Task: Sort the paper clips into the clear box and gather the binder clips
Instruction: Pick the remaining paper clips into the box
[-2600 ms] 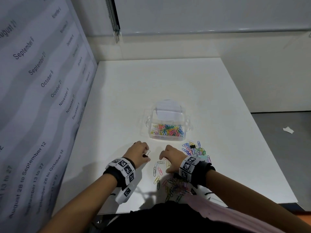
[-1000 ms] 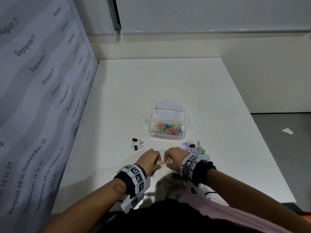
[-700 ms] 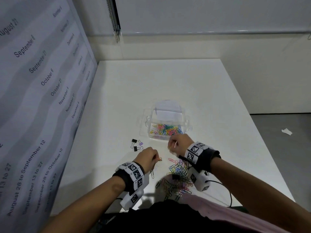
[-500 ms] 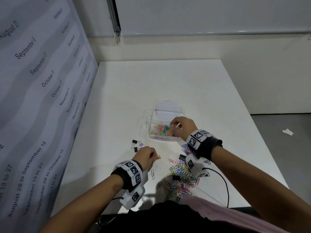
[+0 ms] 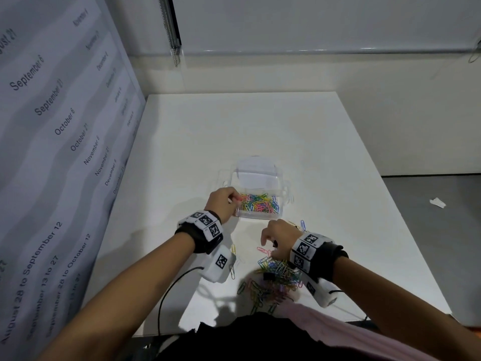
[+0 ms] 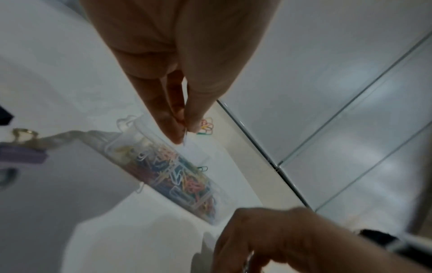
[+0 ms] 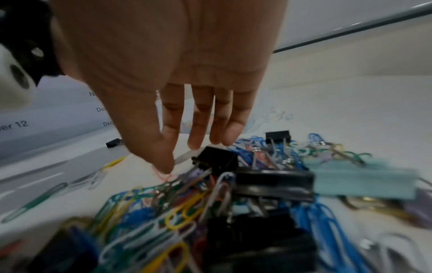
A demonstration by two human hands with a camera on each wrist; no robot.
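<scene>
The clear box [image 5: 257, 217] sits mid-table with several coloured paper clips inside; the left wrist view also shows the box [image 6: 163, 170]. My left hand [image 5: 234, 199] is at the box's left rim and pinches a thin paper clip [image 6: 184, 132] between thumb and fingers. My right hand [image 5: 268, 246] hovers over the mixed pile [image 5: 276, 274] near the table's front, fingers straight and pointing down. In the right wrist view its thumb tip [image 7: 164, 166] touches a pink paper clip [image 7: 163, 176] beside a black binder clip [image 7: 217, 158]. A purple binder clip [image 6: 23, 157] lies left of the box.
A calendar-printed panel [image 5: 52, 152] walls off the table's left side. The pile holds another black binder clip [image 7: 273, 182] and a mint one [image 7: 362, 182]. Loose paper clips [image 5: 232, 269] lie under my left wrist. A cable [image 5: 169, 290] hangs over the front edge.
My right hand has come back from over the box to the pile. My left hand has carried its paper clip forward from the table to the box's left rim.
</scene>
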